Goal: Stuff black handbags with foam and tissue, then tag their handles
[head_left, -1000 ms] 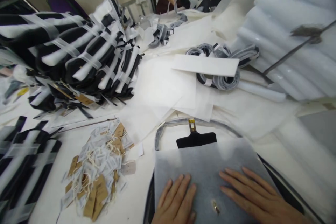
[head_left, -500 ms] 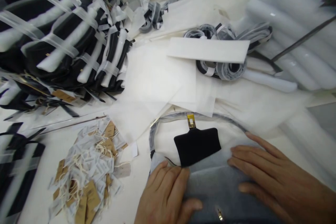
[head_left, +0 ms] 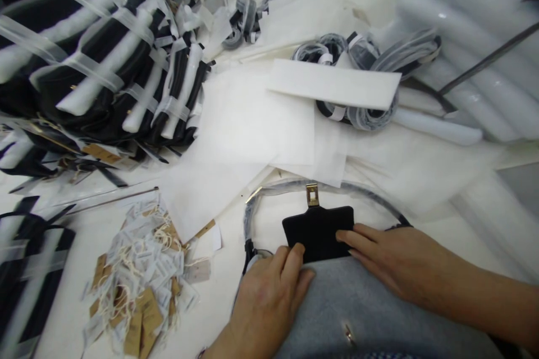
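A grey-fronted handbag [head_left: 337, 303] lies before me. Its black flap tab [head_left: 318, 233] stands up at the top edge, tipped by a gold clasp plate [head_left: 312, 195]. The handle [head_left: 248, 219] arches behind it in a clear wrap. My left hand [head_left: 273, 286] grips the bag's top edge at the left, fingers curled over and thumb in front. At the right, my right hand [head_left: 383, 247] has its fingertips pressed together on the tab's edge and the bag's top; its thumb is hidden. Lower on the front is a small gold turn-lock [head_left: 348, 334].
Brown and white tags [head_left: 143, 275] lie heaped at left, touched by white paper sheets [head_left: 252, 118]. Wrapped black bags [head_left: 92, 61] are stacked behind. Coiled straps [head_left: 370, 115] lie under a white board [head_left: 332, 81]; padding rolls [head_left: 471, 67] stand at right.
My right hand has moved left from lying spread on the bag's front to the tab's edge. My left hand stays at the top edge. A paper sheet's corner now reaches over the tags.
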The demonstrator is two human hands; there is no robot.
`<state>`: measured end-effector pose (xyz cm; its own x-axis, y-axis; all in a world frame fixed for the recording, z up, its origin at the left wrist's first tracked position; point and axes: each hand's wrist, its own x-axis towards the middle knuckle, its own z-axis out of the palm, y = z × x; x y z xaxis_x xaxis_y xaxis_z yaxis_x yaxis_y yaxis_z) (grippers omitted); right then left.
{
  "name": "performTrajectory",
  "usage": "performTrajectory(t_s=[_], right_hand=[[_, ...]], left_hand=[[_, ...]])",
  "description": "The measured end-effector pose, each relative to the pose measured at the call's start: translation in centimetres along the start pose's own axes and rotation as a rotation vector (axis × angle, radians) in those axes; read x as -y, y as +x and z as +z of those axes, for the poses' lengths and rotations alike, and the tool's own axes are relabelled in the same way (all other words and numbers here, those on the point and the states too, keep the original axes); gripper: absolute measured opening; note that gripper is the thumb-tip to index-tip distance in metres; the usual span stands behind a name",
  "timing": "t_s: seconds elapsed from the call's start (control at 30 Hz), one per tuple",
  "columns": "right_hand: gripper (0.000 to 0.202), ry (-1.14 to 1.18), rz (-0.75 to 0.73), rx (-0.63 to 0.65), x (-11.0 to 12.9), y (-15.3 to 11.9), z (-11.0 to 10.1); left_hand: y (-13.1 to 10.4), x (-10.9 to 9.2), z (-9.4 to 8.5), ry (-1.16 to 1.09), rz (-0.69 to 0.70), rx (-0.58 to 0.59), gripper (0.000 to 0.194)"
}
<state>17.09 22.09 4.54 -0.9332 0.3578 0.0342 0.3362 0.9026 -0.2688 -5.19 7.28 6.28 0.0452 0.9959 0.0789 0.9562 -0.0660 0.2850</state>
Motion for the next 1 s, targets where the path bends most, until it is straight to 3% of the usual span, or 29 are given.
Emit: performTrajectory(t_s=[0.17,0.33,0.5,0.6,0.63,0.73,0.9,1.0], right_hand=[[0.031,-0.040,-0.018,0.053,0.0,-0.3,1.2],[0.028,0.050,-0.006,-0.079,0.6,-0.8,0.9],[0.029,0.103,-0.133,-0.235,0.8,-1.7,0.3],[0.029,0.084,-0.129,-0.194,1.4,-2.9,-0.1],[0.038,0.060,-0.108,-0.181,1.7,-3.3,-0.3],[0.068,-0.001,-0.061,-0.177,2.8,-4.4,-0.6],[0.067,-0.021,-0.003,-0.159,3.9,-5.2,0.2],[0.065,-0.009,0.001,-0.149,4.0,-5.5,0.6]], left_hand=[[-0.1,-0.2,0.5,0.092,0.000,0.029,0.027],[0.1,-0.5,0.6,0.144,-0.002,0.059,0.023],[0.6,-1.0,0.6,0.128,0.105,-0.139,0.029],[0.3,-1.1,0.6,0.071,0.246,-0.229,0.032],[0.0,-1.1,0.6,0.053,0.258,-0.227,0.033],[-1.2,-1.2,0.4,0.057,0.254,-0.142,0.034],[-4.2,-1.7,0.1,0.184,0.350,0.033,0.083],[-5.5,-2.2,0.3,0.144,0.290,0.126,0.089]])
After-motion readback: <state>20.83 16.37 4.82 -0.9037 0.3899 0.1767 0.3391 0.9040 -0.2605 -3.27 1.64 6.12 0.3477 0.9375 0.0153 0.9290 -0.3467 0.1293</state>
